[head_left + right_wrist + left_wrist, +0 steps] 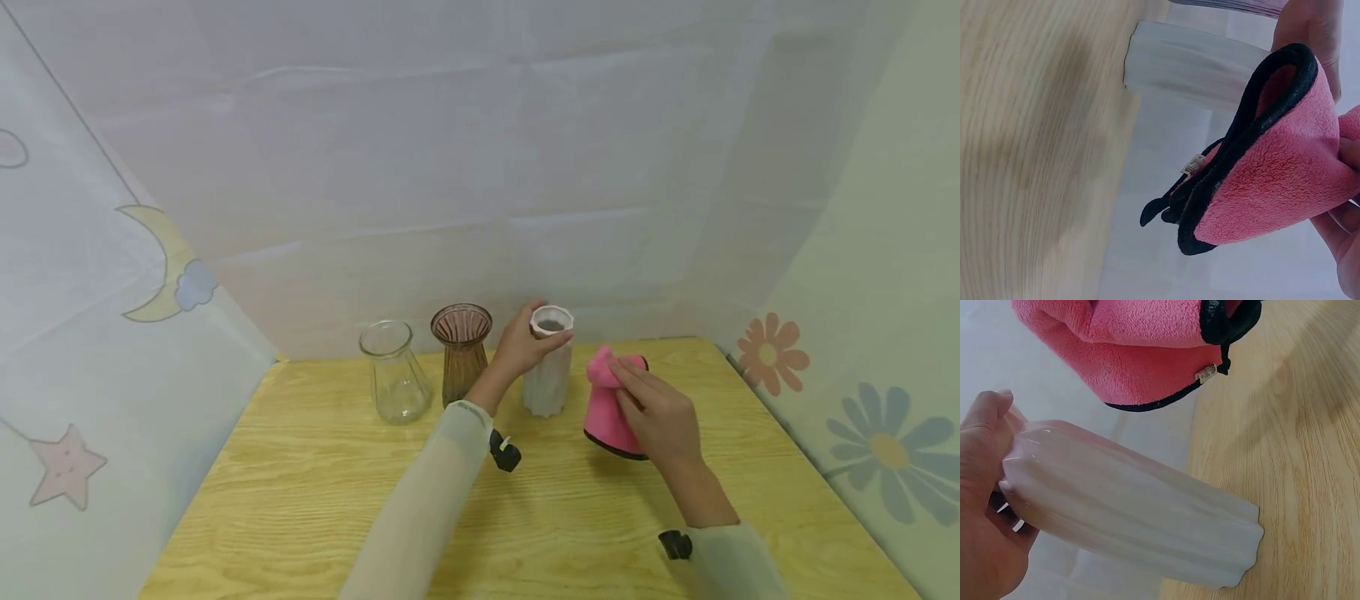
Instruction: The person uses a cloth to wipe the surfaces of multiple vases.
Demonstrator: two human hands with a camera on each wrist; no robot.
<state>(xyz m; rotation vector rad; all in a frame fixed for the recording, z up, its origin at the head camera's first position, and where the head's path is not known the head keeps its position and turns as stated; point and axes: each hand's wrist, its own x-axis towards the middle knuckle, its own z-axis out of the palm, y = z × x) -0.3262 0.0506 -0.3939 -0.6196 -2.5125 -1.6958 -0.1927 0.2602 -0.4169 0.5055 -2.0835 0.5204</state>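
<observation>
A white ribbed vase (547, 379) stands upright near the table's back edge. My left hand (528, 340) grips it round the neck, just below the scalloped rim; in the left wrist view the vase (1135, 503) has its base on the wood. To its right, my right hand (660, 412) pinches a pink cloth (611, 408) with dark edging. The cloth hangs in folds above the table, apart from the vase. In the right wrist view the cloth (1272, 181) shows a small label and a dark loop, and part of the right hand is hidden behind it.
Left of the white vase stand a brown ribbed glass vase (462, 350), partly behind my left forearm, and a clear glass vase (397, 375). The yellow wood-grain table (315, 475) meets a pale sheet wall (450, 167) at the back. Patterned sheets flank both sides.
</observation>
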